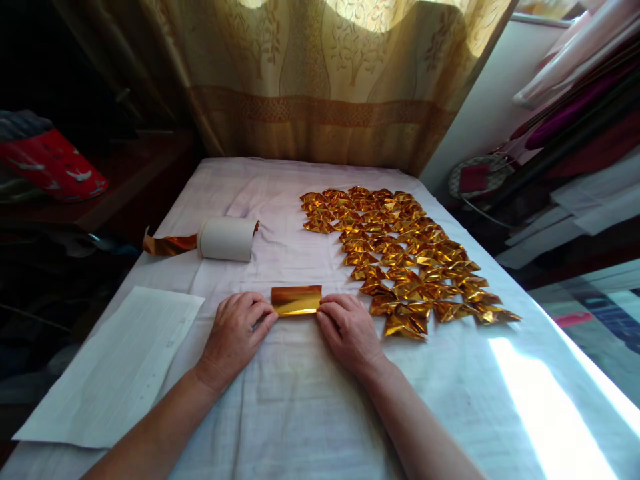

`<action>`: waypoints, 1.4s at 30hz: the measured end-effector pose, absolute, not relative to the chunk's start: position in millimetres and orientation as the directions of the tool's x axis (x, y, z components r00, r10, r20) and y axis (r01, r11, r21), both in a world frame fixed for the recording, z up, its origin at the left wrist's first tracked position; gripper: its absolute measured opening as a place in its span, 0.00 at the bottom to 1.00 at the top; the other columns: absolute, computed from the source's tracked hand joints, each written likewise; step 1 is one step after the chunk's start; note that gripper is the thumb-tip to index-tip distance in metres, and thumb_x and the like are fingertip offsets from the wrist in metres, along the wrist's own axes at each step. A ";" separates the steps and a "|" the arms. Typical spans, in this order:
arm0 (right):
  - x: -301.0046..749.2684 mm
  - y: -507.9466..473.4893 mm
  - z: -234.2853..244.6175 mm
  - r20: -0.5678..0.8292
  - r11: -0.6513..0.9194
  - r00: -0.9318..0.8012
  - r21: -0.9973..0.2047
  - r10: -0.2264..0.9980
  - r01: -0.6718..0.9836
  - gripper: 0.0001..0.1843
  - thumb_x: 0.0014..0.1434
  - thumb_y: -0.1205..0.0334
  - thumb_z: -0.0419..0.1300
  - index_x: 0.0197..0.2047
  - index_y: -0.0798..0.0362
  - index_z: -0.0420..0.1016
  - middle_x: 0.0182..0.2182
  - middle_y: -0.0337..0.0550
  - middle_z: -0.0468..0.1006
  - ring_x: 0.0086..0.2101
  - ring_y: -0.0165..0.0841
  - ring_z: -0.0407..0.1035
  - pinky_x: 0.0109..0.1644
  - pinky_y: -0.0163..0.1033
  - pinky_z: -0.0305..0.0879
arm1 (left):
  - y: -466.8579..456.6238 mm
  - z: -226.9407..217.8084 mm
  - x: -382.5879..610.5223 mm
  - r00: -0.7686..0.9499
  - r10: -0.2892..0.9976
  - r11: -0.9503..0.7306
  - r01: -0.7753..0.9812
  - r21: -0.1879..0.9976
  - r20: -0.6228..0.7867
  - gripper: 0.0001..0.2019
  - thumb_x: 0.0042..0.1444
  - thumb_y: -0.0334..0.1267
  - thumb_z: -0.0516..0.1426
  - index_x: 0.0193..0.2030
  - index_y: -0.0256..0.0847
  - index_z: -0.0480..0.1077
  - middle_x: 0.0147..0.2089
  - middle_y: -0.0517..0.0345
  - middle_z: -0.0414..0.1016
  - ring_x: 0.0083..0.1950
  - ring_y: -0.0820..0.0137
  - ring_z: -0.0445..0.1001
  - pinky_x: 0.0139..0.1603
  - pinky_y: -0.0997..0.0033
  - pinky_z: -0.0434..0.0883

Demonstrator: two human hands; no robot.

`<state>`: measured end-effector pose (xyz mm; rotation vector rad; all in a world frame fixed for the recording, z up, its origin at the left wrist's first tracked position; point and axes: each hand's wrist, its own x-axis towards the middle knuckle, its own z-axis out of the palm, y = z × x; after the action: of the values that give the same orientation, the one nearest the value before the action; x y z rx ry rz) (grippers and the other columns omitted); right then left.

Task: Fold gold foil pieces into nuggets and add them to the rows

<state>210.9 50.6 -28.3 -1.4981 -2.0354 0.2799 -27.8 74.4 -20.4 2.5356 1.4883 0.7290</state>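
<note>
A shiny gold foil paper strip (297, 301) lies across the cloth between my two hands. My left hand (241, 330) pinches its left end between thumb and fingers. At the opposite end, my right hand (349, 327) grips the edge with thumb and curled fingers. The strip looks flat and creased along its length. Just right of my right hand sits a large group of folded gold foil pieces (407, 287), set close together in rows with pointed ends.
A white cardboard tube (227, 240) with gold foil (173, 245) coming out lies back left. A white paper sheet (115, 367) rests at the left edge of the cloth-covered table (295, 427). Behind hangs a gold curtain (310, 100); a red item (55, 167) stands far left.
</note>
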 end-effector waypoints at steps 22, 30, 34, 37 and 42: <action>202.7 53.7 -26.8 0.297 0.202 -0.058 -0.482 0.953 0.853 0.09 0.61 0.60 0.59 0.30 0.50 0.74 0.38 0.44 0.78 0.41 0.38 0.68 0.47 0.43 0.61 | 71.5 -19.1 -20.4 0.330 0.887 -0.439 0.822 0.363 0.324 0.10 0.61 0.37 0.53 0.29 0.43 0.69 0.42 0.55 0.76 0.45 0.63 0.72 0.48 0.60 0.65; 201.6 53.0 -27.3 0.309 0.198 -0.047 -0.482 0.950 0.853 0.10 0.62 0.60 0.58 0.29 0.50 0.73 0.38 0.44 0.78 0.41 0.38 0.68 0.46 0.42 0.60 | 72.4 -16.8 -17.1 0.313 0.896 -0.417 0.836 0.357 0.315 0.10 0.60 0.36 0.54 0.27 0.42 0.68 0.42 0.54 0.76 0.44 0.62 0.71 0.47 0.59 0.65; 200.2 52.6 -27.8 0.313 0.190 -0.039 -0.467 0.949 0.864 0.09 0.61 0.60 0.59 0.29 0.50 0.72 0.38 0.44 0.78 0.41 0.38 0.68 0.44 0.42 0.58 | 72.3 -15.9 -15.3 0.304 0.903 -0.403 0.846 0.351 0.304 0.10 0.59 0.36 0.55 0.26 0.42 0.68 0.41 0.54 0.76 0.45 0.62 0.71 0.48 0.59 0.65; 199.0 52.7 -27.9 0.312 0.176 -0.028 -0.457 0.950 0.872 0.08 0.60 0.61 0.60 0.29 0.50 0.71 0.38 0.43 0.78 0.41 0.38 0.68 0.44 0.42 0.57 | 71.9 -15.9 -14.5 0.308 0.900 -0.407 0.850 0.335 0.309 0.09 0.58 0.35 0.55 0.26 0.42 0.68 0.42 0.54 0.76 0.45 0.62 0.71 0.48 0.58 0.65; 198.3 52.5 -28.4 0.314 0.178 -0.031 -0.451 0.949 0.875 0.08 0.60 0.61 0.60 0.29 0.50 0.70 0.38 0.43 0.78 0.41 0.38 0.68 0.45 0.42 0.57 | 71.0 -15.7 -13.7 0.326 0.892 -0.418 0.858 0.297 0.313 0.09 0.59 0.35 0.56 0.27 0.41 0.67 0.42 0.53 0.75 0.45 0.61 0.71 0.48 0.57 0.65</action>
<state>198.3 52.5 -28.4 -1.7110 -1.9174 0.1783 -13.7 71.0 -15.7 2.4945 1.6497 0.6688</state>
